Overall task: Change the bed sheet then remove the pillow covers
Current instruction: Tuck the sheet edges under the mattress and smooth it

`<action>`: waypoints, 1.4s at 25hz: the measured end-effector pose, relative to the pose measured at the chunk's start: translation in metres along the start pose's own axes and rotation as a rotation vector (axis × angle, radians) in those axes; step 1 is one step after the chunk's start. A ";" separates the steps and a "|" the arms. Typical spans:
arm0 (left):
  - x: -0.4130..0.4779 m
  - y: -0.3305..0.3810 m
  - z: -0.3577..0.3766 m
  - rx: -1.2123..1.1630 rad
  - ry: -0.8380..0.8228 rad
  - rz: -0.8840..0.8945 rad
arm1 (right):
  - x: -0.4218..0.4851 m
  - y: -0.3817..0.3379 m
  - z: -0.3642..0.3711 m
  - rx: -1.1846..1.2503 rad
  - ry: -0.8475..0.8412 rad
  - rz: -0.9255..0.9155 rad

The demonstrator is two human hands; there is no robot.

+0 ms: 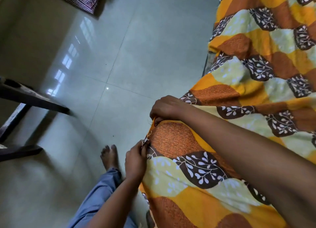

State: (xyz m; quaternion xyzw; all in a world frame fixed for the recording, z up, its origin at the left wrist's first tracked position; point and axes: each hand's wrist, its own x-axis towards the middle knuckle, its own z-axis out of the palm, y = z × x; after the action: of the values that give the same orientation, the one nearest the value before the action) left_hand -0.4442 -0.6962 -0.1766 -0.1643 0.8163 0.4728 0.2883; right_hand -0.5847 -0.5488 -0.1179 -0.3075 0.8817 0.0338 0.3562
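Orange bed sheet (pixel 256 65) in left hand (pixel 135 161), right hand (pixel 165 108); dark furniture (pixel 34 101) nearby.

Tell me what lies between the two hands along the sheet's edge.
In the head view, only the orange-patched edge of the bed sheet runs between the left hand and the right hand; both pinch it.

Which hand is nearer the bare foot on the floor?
Left. The left hand grips the bed sheet edge just beside the bare foot; the right hand pinches the same edge farther along, clear of it.
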 end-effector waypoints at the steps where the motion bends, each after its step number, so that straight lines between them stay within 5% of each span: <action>1: 0.003 -0.002 -0.004 0.019 0.013 -0.016 | 0.007 -0.001 0.001 0.005 0.005 -0.010; 7: 0.024 0.022 -0.005 -0.278 -0.214 -0.256 | 0.006 0.011 0.009 0.107 -0.016 0.057; 13: 0.063 0.109 0.001 -0.306 -0.336 -0.181 | -0.059 0.101 -0.042 0.291 0.030 0.326; 17: 0.102 0.152 0.023 -0.369 -0.360 -0.170 | -0.066 0.193 -0.055 0.232 -0.112 0.388; 24: 0.169 0.209 0.092 -0.342 -0.444 -0.274 | 0.011 0.333 -0.056 -0.141 -0.492 0.181; 27: 0.190 0.232 0.118 -0.311 -0.467 -0.282 | 0.034 0.352 -0.050 -0.107 -0.695 0.181; 35: 0.211 0.267 0.155 -0.392 -0.570 -0.248 | 0.058 0.377 -0.094 0.076 -0.424 -0.075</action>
State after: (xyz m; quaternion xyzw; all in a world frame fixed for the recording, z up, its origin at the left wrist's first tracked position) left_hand -0.7038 -0.4276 -0.1880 -0.1757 0.5713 0.6084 0.5222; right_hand -0.8881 -0.3003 -0.1458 -0.3125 0.7757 0.0511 0.5460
